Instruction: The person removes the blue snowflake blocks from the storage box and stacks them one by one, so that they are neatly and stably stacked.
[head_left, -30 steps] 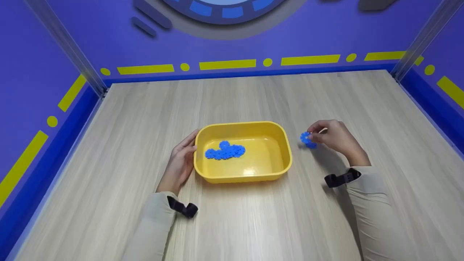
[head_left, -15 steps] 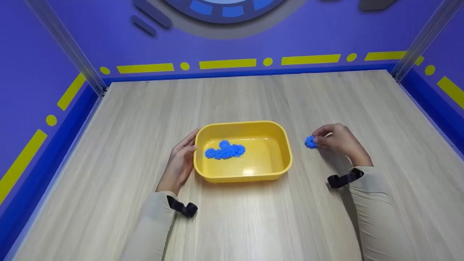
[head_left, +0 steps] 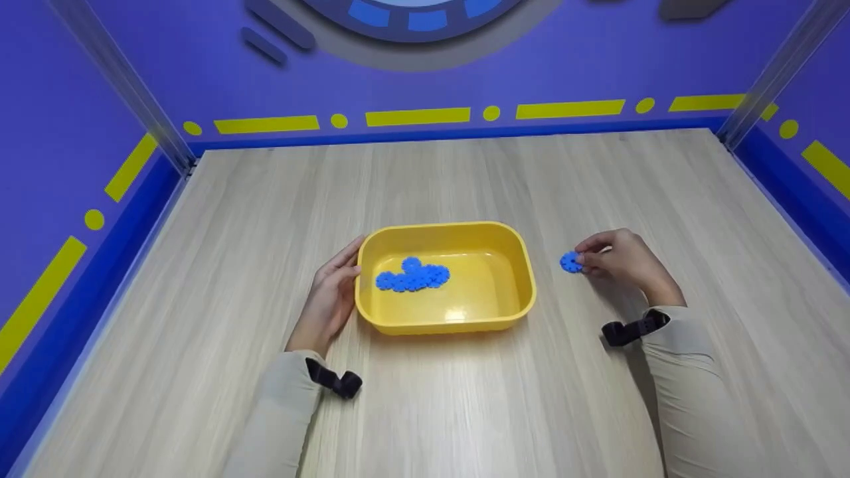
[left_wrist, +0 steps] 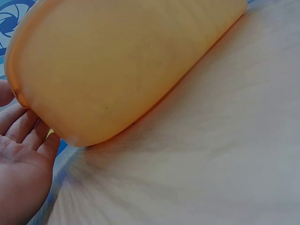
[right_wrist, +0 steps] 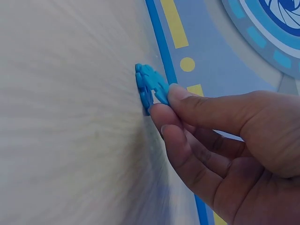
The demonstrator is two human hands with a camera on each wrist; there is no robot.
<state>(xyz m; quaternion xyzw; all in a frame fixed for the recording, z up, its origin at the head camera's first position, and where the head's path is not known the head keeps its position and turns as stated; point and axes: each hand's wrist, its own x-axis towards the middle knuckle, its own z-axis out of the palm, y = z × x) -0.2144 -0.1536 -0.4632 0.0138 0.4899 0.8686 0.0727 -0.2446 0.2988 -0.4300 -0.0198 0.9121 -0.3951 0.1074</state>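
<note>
"What stands furthest left?"

"A purple-blue panel (head_left: 60, 133) with yellow bars and dots, at the edge of the wood-grain table (head_left: 451, 411)."

"And then the left arm?"

"A beige sleeve (head_left: 279, 405), with a black device (head_left: 335, 380) strapped at the wrist. The left hand (head_left: 323, 292) rests against the near-left end of the yellow bin (head_left: 478, 289), its fingers almost straight along the outer wall and its thumb at the rim."

"So it isn't clenched?"

"No, just laid on the side. The bin sits upright on the table."

"Anything in it?"

"A cluster of blue flower-shaped pieces (head_left: 413, 279), left of the middle, overlapping, with one jutting toward the far side."

"And the right hand (head_left: 617, 257)?"

"It's to the right of the bin, apart from it, pinching a blue toothed disc (head_left: 569, 263) between thumb and forefinger. The right wrist view shows a second, darker layer meeting it at an angle."

"Is the disc touching the table?"

"I can't tell. Another black device (head_left: 634, 328) sits on that wrist."
</note>
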